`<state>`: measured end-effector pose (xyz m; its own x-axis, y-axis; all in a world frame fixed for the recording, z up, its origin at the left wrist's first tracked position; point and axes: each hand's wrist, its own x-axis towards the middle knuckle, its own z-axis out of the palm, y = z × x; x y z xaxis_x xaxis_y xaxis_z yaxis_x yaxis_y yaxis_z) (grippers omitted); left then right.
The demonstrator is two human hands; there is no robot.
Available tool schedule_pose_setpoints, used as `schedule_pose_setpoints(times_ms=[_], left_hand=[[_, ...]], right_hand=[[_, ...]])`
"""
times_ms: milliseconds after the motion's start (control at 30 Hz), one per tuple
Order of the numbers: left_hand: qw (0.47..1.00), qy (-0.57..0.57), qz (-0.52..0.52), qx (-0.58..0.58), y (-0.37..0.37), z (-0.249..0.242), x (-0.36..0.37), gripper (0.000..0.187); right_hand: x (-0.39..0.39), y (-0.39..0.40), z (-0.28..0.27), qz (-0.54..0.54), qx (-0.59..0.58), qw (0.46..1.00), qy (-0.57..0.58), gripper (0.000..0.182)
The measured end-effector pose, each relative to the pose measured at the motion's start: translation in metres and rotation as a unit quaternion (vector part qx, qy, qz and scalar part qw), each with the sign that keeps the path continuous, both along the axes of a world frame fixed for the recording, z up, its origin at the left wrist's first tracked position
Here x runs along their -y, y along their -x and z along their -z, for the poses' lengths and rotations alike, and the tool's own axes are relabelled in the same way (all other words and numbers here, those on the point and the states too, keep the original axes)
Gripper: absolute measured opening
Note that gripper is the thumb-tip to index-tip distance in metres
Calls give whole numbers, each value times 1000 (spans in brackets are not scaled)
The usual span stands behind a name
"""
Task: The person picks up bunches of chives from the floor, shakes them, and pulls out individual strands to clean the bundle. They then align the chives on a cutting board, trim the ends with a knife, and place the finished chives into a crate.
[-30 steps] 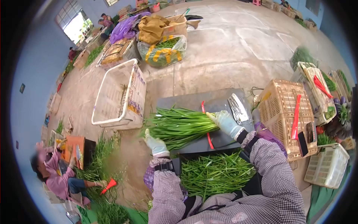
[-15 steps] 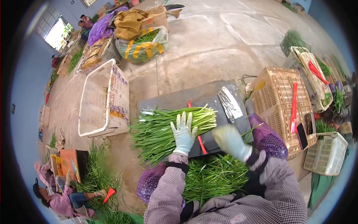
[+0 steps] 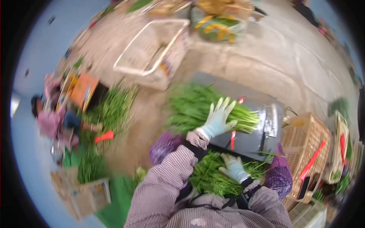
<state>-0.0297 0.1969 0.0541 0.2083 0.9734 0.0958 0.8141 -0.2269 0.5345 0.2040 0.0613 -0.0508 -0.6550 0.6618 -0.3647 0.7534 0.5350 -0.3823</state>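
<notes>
My left hand (image 3: 218, 119), in a pale glove, lies with fingers spread on a bundle of garlic chives (image 3: 190, 106). The bundle rests on a dark grey board (image 3: 258, 95), leafy ends left, pale stems right. A red strip (image 3: 232, 140) runs beneath it, showing at both sides. My right hand (image 3: 234, 169), gloved too, is in the loose chives (image 3: 213, 180) on my lap, its fingers apart and touching the leaves. A wide-bladed knife (image 3: 271, 119) lies at the board's right end, blurred.
A white plastic crate (image 3: 167, 68) stands beyond the board on the left. An upturned tan crate (image 3: 304, 140) at the right carries a red strip and a phone (image 3: 304, 187). Purple dotted covers (image 3: 279, 176) wrap my knees. Another person (image 3: 53, 119) sits at far left near chives.
My view has swung left. My right hand has moved from beside the board down into the chives on my lap. My left hand stays on the bundle, fingers spread wider.
</notes>
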Motion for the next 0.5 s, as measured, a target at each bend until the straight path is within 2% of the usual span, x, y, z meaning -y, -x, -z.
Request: schedule_pose_setpoints(times_ms=[33,100,167,233,267,300,367,400,433,467,500], left_hand=[[998,-36,-22,41,23,-23,19,73],[979,-122,-32,158,92,-67,72,56],[940,-76,-166,288,147,-139,159,39],[925,-144,-285,208,223,-134,246,36],[878,-142,-385,246,247,-128,295,33],[820,-147,-475,285,268,-114,345,30],[830,-206,-519,-12,315,-34,464,28],[722,-217,-626,198,310,-8,511,25],[566,-216,-688,399,296,22,555,23],[663,-103,-708,220,285,68,606,17],[725,18,-688,32,271,113,649,14]], right_hand=[[-3,6,-28,3,1,1000,-21,77],[-2,9,-62,-5,-76,996,-37,66],[8,-1,-71,-8,-216,972,-86,51],[14,7,-95,-9,-226,969,-103,38],[14,11,-100,-13,-233,968,-90,35],[13,19,-108,-14,-240,967,-84,33],[15,43,-140,-27,-256,961,-100,34],[22,65,-156,-38,-271,955,-117,34],[29,89,-173,-46,-282,949,-134,33],[37,113,-187,-60,-277,949,-135,33],[47,139,-200,-90,-301,941,-127,34]])
